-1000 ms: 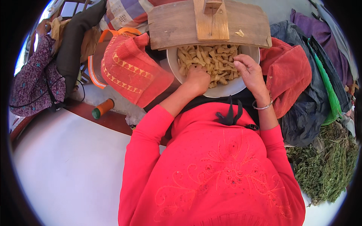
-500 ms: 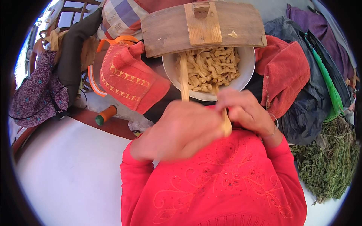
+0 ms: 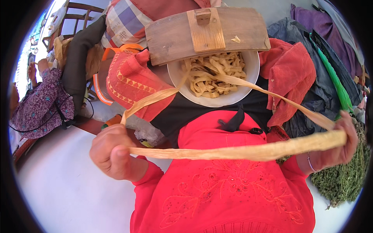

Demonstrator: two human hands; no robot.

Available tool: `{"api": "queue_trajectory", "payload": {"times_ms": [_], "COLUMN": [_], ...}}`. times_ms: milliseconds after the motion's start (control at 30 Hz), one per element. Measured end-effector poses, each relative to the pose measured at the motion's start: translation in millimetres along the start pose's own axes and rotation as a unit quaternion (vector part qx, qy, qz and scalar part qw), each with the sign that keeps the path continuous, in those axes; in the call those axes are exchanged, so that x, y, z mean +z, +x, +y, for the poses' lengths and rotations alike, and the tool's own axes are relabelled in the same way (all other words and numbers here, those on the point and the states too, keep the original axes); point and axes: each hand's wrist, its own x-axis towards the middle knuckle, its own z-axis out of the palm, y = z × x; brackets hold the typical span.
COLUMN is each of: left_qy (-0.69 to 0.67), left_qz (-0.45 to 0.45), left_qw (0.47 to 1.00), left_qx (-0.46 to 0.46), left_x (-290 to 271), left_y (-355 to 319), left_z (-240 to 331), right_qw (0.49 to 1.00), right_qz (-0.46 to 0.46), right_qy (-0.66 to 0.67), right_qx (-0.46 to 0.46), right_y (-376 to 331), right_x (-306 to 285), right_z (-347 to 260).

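A long, flat, tan fibrous strip (image 3: 237,152) stretches across in front of my red top; I cannot tell its material. At the left, my left hand (image 3: 114,152) is closed on it, thumb pressing against the fingers. Out to the right, my right hand (image 3: 344,139), slightly blurred, grips it with bent fingers. From each hand, a length of strip runs back to a pale metal bowl (image 3: 255,77). Inside the bowl lies a tangled heap of similar tan strips (image 3: 221,83). The wooden board (image 3: 167,39), with a block-shaped handle, covers the bowl's far side.
Red cloths (image 3: 136,85) flank the bowl. To the right are dark plastic bags (image 3: 307,77) and a pile of dried green plants (image 3: 342,174). A purple patterned sleeve (image 3: 42,101) of another person shows at far left, near a spool (image 3: 112,122) largely hidden by my hand.
My hands were close together in front of the bowl. They have moved wide apart, drawing out the strip between them. The board and bowl have shifted slightly in view.
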Motion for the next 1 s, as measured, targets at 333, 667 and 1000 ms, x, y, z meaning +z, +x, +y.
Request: {"api": "queue_trajectory", "payload": {"times_ms": [333,667,1000], "left_qy": [0.155,0.304,0.258], "left_qz": [-0.134,-0.401,-0.393], "left_qw": [0.954,0.839,0.851], "left_qx": [-0.218,-0.209,-0.233], "left_x": [16,125,160], "left_y": [1,-13,-21], "left_z": [-28,-114,-144], "right_qw": [0.887,0.811,0.712], "right_qz": [-0.204,-0.541,-0.638], "right_qy": [-0.076,0.178,-0.278], "right_qx": [0.408,0.131,-0.092], "right_y": [-15,-94,-104], "right_x": [-1,144,188], "right_z": [16,12,114]}}
